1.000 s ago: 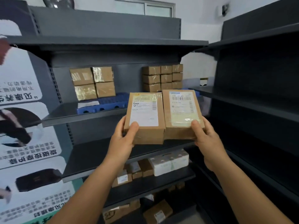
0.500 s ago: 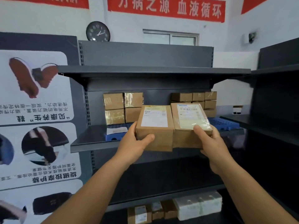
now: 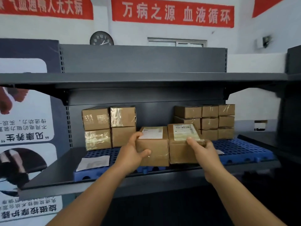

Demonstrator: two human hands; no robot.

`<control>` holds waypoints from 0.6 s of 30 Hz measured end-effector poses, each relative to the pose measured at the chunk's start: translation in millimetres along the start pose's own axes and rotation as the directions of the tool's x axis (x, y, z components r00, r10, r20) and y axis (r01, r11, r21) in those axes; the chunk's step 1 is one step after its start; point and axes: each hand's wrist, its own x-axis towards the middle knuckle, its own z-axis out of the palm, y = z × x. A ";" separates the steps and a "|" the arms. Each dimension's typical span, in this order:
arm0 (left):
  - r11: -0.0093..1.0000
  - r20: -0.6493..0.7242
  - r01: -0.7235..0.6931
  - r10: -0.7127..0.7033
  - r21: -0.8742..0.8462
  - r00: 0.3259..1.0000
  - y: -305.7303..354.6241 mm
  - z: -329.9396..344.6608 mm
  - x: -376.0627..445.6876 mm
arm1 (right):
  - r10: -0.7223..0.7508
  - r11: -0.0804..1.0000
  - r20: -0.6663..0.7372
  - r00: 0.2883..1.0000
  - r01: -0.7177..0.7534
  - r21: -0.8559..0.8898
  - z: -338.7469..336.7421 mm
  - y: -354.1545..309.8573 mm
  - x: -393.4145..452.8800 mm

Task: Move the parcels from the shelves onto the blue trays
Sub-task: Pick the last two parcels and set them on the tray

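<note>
Left hand [image 3: 132,154] and right hand [image 3: 202,150] each clamp a flat brown cardboard parcel, left parcel [image 3: 154,149] and right parcel [image 3: 184,144], side by side between the fingers, labels up, long axes pointing away, over the blue perforated plastic tray [image 3: 241,149].

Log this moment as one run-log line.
left hand: holds left parcel | right hand: holds right parcel | place: over blue tray, between stacks

parcels: I've raised both boxes [image 3: 169,144] from chest height to the blue tray [image 3: 241,150] | hands: reached forward | view: tilted up
</note>
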 end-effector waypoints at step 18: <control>0.982 -0.079 0.021 -0.006 0.190 0.997 -16.3 18.0 68.3 | -0.003 0.992 0.056 0.998 -0.004 0.123 66.8 -65.7 52.6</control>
